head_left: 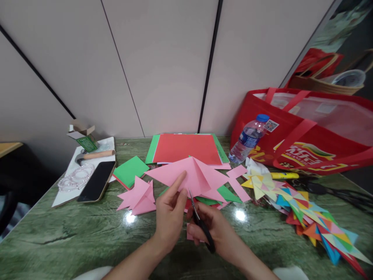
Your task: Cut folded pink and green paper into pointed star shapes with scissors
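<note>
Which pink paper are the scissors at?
The large folded pink sheet held by the left hand, scissors at its edge; the smaller pink pieces lie untouched.

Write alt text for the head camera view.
A left hand pinches a folded pink paper while the right hand holds black scissors at its lower edge. A phone, water bottle and red bag sit on the green table.

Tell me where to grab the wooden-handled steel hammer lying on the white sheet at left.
Take the wooden-handled steel hammer by mid-handle, grip coming down from above, fingers across the shaft. It lies flat, handle pointing right; its metal head sits close to the green-and-white cardboard box, and the black smartphone lies just in front, so a low approach from the near side looks crowded.
</note>
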A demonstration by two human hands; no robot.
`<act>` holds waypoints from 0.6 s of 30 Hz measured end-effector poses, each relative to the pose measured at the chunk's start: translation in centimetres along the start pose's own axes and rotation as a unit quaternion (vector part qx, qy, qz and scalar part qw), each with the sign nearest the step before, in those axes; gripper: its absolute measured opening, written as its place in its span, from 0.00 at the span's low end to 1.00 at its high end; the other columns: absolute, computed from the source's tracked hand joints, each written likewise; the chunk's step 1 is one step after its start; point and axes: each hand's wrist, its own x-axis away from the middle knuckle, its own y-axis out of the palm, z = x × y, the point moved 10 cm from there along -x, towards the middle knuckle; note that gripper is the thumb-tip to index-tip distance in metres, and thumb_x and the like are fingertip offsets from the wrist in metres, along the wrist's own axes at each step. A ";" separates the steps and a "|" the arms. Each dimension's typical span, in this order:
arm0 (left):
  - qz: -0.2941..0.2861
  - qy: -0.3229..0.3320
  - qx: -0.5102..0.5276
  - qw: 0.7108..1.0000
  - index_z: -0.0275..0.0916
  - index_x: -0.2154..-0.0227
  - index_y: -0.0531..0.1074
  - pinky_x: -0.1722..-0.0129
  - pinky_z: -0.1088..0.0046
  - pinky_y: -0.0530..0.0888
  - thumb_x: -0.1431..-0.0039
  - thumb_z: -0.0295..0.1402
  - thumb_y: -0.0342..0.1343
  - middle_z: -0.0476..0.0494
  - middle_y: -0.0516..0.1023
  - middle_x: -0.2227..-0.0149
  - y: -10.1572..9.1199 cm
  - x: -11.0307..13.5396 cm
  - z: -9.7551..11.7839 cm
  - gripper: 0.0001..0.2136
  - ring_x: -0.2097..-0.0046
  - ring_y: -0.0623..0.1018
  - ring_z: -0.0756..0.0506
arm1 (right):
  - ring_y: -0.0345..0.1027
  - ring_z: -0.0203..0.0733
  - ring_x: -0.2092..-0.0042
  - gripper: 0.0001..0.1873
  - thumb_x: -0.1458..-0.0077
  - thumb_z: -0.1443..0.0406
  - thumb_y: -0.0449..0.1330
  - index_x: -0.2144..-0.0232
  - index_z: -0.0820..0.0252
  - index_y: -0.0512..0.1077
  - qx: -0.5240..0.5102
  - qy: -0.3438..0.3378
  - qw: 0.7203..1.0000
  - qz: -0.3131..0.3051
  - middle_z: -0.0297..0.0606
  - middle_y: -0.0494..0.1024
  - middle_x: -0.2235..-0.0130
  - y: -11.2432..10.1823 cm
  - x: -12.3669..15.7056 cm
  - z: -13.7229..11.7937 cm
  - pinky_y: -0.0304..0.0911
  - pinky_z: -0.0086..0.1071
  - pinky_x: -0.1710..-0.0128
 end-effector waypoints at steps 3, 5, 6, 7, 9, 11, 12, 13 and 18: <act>0.001 0.010 -0.013 1.000 0.40 0.46 0.65 0.83 0.82 0.60 0.46 0.36 0.55 0.57 0.58 0.83 0.0 0.0 0.3 0.23 0.82 0.55 0.55 | 0.56 0.28 0.82 0.18 0.58 0.57 0.66 0.73 0.60 0.63 0.004 0.009 1.000 0.001 0.25 0.64 0.80 0.0 0.0 0.1 0.54 0.23 0.83; 0.000 0.017 -0.018 1.000 0.40 0.47 0.67 0.84 0.83 0.59 0.45 0.36 0.55 0.57 0.58 0.83 0.0 0.0 0.5 0.22 0.82 0.54 0.56 | 0.56 0.28 0.83 0.18 0.58 0.56 0.66 0.73 0.59 0.63 0.008 0.014 1.000 -0.003 0.25 0.65 0.80 0.1 0.0 0.2 0.55 0.23 0.84; -0.002 0.017 -0.017 1.000 0.40 0.47 0.67 0.84 0.83 0.58 0.45 0.36 0.54 0.57 0.58 0.83 0.0 0.0 0.5 0.21 0.82 0.54 0.56 | 0.56 0.28 0.83 0.18 0.58 0.55 0.66 0.73 0.59 0.63 0.007 0.014 1.000 -0.003 0.25 0.64 0.80 0.1 0.0 0.2 0.56 0.24 0.84; -0.001 0.017 -0.014 1.000 0.40 0.48 0.68 0.84 0.83 0.58 0.45 0.36 0.55 0.57 0.58 0.83 -0.1 0.0 0.5 0.21 0.82 0.54 0.55 | 0.55 0.28 0.83 0.19 0.59 0.55 0.67 0.73 0.59 0.63 0.005 0.013 1.000 -0.002 0.24 0.64 0.81 0.1 0.0 0.2 0.57 0.24 0.84; 0.002 0.021 -0.016 1.000 0.41 0.49 0.68 0.84 0.83 0.57 0.46 0.36 0.55 0.57 0.59 0.83 -0.1 0.0 0.6 0.21 0.81 0.54 0.55 | 0.54 0.27 0.84 0.20 0.61 0.55 0.68 0.74 0.59 0.64 -0.003 0.012 1.000 0.005 0.23 0.63 0.81 0.0 0.0 0.3 0.59 0.24 0.84; 0.002 0.021 -0.018 1.000 0.41 0.48 0.68 0.84 0.82 0.57 0.46 0.36 0.54 0.57 0.59 0.83 -0.1 0.0 0.6 0.20 0.82 0.54 0.55 | 0.53 0.27 0.85 0.20 0.62 0.54 0.68 0.75 0.59 0.64 -0.002 0.014 1.000 0.012 0.23 0.62 0.81 -0.1 0.0 0.4 0.58 0.23 0.86; 0.000 0.019 -0.019 1.000 0.41 0.48 0.68 0.84 0.82 0.57 0.45 0.36 0.54 0.57 0.59 0.84 -0.1 0.0 0.5 0.21 0.82 0.54 0.55 | 0.54 0.26 0.85 0.20 0.61 0.54 0.67 0.75 0.59 0.63 0.001 0.015 1.000 0.011 0.23 0.63 0.81 -0.1 0.0 0.4 0.57 0.23 0.86; -0.001 0.018 -0.020 1.000 0.40 0.48 0.68 0.84 0.82 0.56 0.45 0.36 0.54 0.57 0.59 0.84 -0.1 0.0 0.5 0.21 0.82 0.53 0.55 | 0.54 0.26 0.86 0.20 0.61 0.54 0.67 0.75 0.59 0.63 0.005 0.016 1.000 0.010 0.24 0.63 0.82 0.0 0.0 0.4 0.56 0.22 0.87; 0.008 0.032 -0.030 0.999 0.40 0.46 0.65 0.82 0.82 0.57 0.45 0.35 0.55 0.56 0.59 0.81 -0.5 -0.2 0.8 0.23 0.80 0.54 0.55 | 0.55 0.27 0.86 0.20 0.61 0.54 0.67 0.76 0.60 0.63 0.002 0.019 1.000 0.015 0.24 0.63 0.83 -0.1 0.0 0.2 0.54 0.21 0.88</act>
